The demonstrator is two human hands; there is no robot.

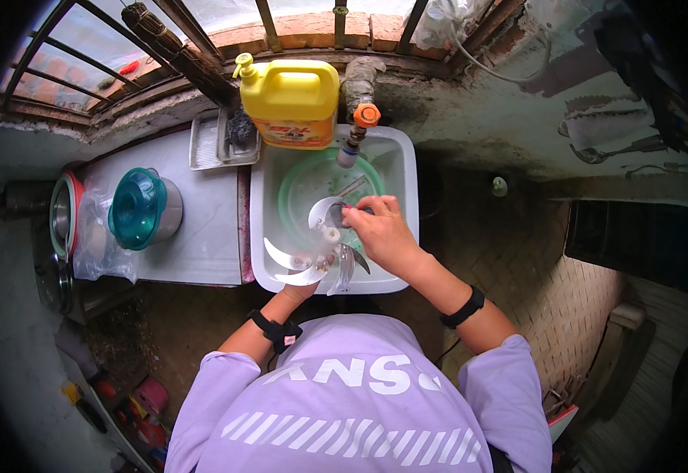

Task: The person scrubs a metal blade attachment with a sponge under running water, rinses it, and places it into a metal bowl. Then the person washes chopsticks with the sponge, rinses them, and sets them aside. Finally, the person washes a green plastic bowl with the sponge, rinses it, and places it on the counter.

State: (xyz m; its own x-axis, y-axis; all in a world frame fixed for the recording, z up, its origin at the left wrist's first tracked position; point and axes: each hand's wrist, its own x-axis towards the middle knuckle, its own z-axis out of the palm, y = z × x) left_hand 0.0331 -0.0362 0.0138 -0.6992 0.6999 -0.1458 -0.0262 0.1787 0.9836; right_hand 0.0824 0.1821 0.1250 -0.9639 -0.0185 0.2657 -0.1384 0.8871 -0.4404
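My left hand (301, 290) grips a clear plastic fan blade assembly (331, 235) from below, and the blades hide most of its fingers. Several curved blades spread out from a pale hub. In my right hand (384, 232) is a small dark scrubber or brush (337, 214), pressed against the far blade; its exact kind cannot be made out. Both hands are over a white sink (412, 195). Beneath the fan blades, a green round basin (285, 198) sits in the sink and seems to hold water. A slim pale strip (353, 186) shows inside the basin.
A tap (366, 115) with an orange handle overhangs the sink. Beside it stands a yellow pump jug (291, 100). Left are a white tray (205, 145) with a dark scouring pad (239, 127), a teal strainer (137, 207) on a pot, and a plastic bag (99, 242).
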